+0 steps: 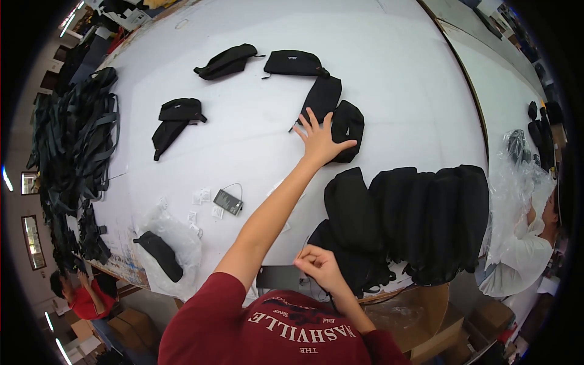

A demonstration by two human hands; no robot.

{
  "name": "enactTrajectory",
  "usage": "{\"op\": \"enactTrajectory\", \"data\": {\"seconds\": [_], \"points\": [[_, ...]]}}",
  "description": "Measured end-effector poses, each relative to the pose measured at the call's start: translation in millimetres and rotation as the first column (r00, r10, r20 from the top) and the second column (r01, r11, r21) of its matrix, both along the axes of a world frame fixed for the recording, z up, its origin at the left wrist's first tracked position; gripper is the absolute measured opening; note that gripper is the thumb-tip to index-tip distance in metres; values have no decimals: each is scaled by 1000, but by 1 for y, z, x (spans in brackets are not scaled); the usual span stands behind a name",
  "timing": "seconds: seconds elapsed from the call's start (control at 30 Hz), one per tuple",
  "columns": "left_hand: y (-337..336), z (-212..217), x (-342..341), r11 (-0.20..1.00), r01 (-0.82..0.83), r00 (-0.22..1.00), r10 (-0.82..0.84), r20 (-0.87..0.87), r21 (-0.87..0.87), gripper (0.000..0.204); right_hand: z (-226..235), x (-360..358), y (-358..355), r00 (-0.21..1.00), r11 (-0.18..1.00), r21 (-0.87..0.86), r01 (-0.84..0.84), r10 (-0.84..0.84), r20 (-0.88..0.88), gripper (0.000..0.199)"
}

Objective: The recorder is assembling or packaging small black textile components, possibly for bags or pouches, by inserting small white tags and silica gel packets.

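My left hand (pixel 322 140) reaches far across the white table with its fingers spread. Its fingertips lie over the lower end of a black zip pouch (pixel 322 97), and the thumb is over a second black pouch (pixel 350 128) to the right. Close to my body, my right hand (pixel 320 265) has thumb and fingers pinched together. A thin dark cord shows near the pinch, but whether the fingers hold it is unclear. Just beyond the left hand lies another black pouch (pixel 294 62), with one more (pixel 228 61) at its left.
Large black pouches (pixel 432 219) are stacked at the right. Two small pouches (pixel 176 118) lie left of centre. Nearer are a dark rectangular device (pixel 228 202), small white tags and a black pouch (pixel 161 255) on clear plastic. Black straps (pixel 76 134) heap at the left edge. Two people stand nearby.
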State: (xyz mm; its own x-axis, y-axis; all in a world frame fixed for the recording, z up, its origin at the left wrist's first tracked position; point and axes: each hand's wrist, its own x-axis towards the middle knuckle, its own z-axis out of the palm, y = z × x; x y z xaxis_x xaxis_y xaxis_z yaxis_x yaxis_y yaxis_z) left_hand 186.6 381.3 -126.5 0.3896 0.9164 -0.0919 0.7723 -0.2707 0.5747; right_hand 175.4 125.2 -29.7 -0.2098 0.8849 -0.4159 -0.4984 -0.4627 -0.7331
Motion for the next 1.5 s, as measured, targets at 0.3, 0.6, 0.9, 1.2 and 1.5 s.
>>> {"op": "enactTrajectory", "data": {"seconds": [0.3,0.6,0.9,1.2,1.5], "points": [[32,-44,7,957,150,971,-191,146,249,30,-16,7,1,995,992,-81,-94,96,17,9],[251,25,-30,697,321,947,-217,-238,641,43,-30,7,-2,995,982,-165,-92,87,-39,7],[297,-10,-56,967,237,969,-229,-92,97,65,-55,1,7,988,936,-325,-134,150,25,8],[383,11,-215,971,4,935,81,-346,239,61,-63,-23,22,990,875,-464,-135,143,-20,7],[345,-14,-273,972,-228,967,220,129,57,64,-65,-46,16,954,797,-546,-258,300,-12,8]]}}
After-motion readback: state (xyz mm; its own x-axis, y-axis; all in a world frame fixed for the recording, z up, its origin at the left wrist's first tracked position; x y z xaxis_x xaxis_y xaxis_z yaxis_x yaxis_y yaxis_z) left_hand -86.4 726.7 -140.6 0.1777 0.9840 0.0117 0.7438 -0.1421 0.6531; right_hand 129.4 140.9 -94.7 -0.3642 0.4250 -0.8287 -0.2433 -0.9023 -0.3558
